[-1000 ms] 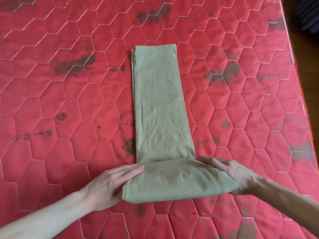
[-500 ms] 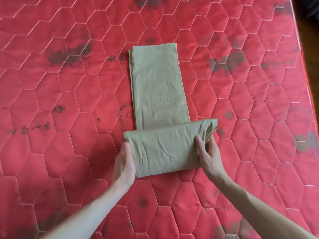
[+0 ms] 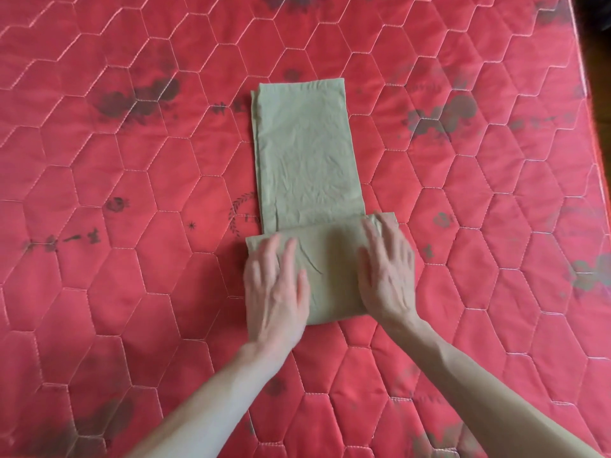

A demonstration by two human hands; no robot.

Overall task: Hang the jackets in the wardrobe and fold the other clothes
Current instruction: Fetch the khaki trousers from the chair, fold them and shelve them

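An olive-green garment [image 3: 305,153] lies folded into a long narrow strip in the middle of the red quilted mattress [image 3: 132,176]. Its near end is folded over into a thick band across the strip. My left hand [image 3: 274,292] lies flat on the left part of that band, fingers straight. On the band's right part my right hand [image 3: 388,269] presses flat in the same way, fingertips near the fold's far edge. Both hands are slightly blurred.
The mattress has hexagon stitching and dark stains, with bare surface on every side of the garment. Its right edge [image 3: 588,133] runs along the frame's right side, and dark floor [image 3: 600,61] shows beyond it.
The hands gripped the near folded band at its ends and rolled it one turn farther up the strip. Now both lie flat on top of it, pressing it down.
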